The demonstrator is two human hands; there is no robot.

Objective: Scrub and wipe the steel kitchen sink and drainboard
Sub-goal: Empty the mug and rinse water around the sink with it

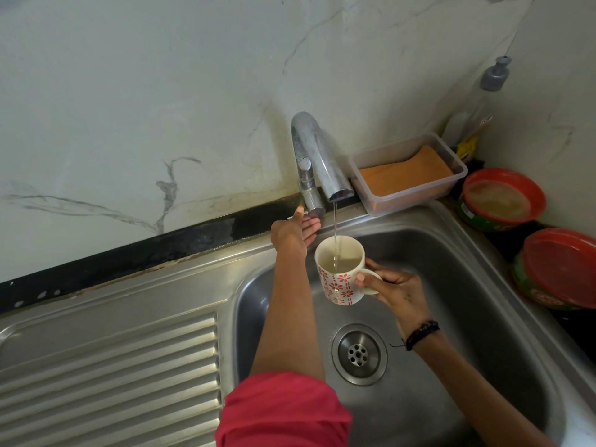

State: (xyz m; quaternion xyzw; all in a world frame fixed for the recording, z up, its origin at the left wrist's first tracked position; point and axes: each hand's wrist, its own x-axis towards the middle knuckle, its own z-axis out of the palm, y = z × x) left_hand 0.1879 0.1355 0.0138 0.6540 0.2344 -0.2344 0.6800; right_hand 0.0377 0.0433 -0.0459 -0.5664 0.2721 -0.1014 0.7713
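We see soft, even, fairly dim light with no hard shadows. Pale sheen lies on the ribbed steel drainboard (pixel 129 366) and the curved chrome tap (pixel 317 156). Wide-angle bending bows the black counter edge (pixel 129 256); corners look slightly smeared.

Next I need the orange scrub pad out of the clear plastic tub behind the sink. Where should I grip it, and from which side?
Pinch the orange scrub pad by its raised far end, coming from above: the clear plastic tub is open-topped, its walls block the sides, and the pad lies flat with that end curling upward. The chrome tap stands close on the left, so approach from the right.
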